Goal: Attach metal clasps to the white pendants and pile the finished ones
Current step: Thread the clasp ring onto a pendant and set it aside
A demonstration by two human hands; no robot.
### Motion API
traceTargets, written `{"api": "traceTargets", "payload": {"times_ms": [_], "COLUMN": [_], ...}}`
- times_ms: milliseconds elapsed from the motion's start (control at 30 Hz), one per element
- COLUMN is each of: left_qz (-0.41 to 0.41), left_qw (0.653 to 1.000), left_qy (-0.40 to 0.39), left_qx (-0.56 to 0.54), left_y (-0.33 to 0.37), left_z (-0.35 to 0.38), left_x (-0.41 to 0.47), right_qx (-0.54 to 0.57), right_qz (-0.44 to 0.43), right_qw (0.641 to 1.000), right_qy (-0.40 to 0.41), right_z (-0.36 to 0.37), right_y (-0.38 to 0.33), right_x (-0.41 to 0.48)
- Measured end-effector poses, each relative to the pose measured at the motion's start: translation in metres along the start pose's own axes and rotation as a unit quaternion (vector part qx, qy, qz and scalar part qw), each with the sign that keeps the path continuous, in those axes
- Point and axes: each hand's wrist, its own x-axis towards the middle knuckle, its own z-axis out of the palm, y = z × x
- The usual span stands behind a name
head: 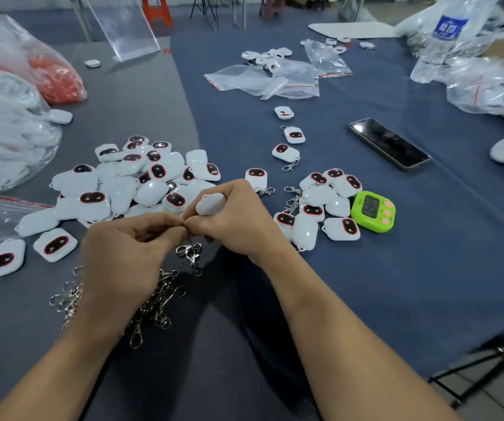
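My right hand (238, 221) grips a white pendant (211, 204), plain back facing up, just above the table's middle. My left hand (132, 253) meets it fingertip to fingertip and pinches a metal clasp (190, 253) that dangles below the two hands. A loose heap of clasps (150, 305) lies under my left wrist. To the left spreads a big pile of white pendants (129, 183) with dark, red-rimmed faces. To the right sits a smaller pile of pendants with clasps on them (320, 208).
A green timer (372, 211) lies beside the right pile, a black phone (389, 143) farther back. Single pendants (287, 153) trail toward empty zip bags (263, 80). Full plastic bags (4, 129) crowd the left edge; a water bottle (445, 41) and more bags stand at back right.
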Motion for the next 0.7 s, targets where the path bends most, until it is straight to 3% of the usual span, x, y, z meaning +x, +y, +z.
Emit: {"api": "traceTargets", "payload": {"times_ms": [300, 467, 700], "left_qz": [0.012, -0.012, -0.053], "left_qw": [0.998, 0.999, 0.995], "left_qy": [0.048, 0.032, 0.002], "left_qx": [0.03, -0.01, -0.083], "left_y": [-0.009, -0.016, -0.015], "left_z": [-0.002, -0.009, -0.025], "left_x": [0.0, 0.006, 0.012], "right_qx": [-0.006, 0.026, 0.195], "right_qz": [-0.009, -0.009, 0.02], "right_qw": [1.0, 1.0, 0.98], "right_qy": [-0.002, 0.016, -0.032], "right_z": [0.007, 0.018, 0.03], "right_y": [0.0, -0.002, -0.003], "right_x": [0.0, 0.001, 0.005]}}
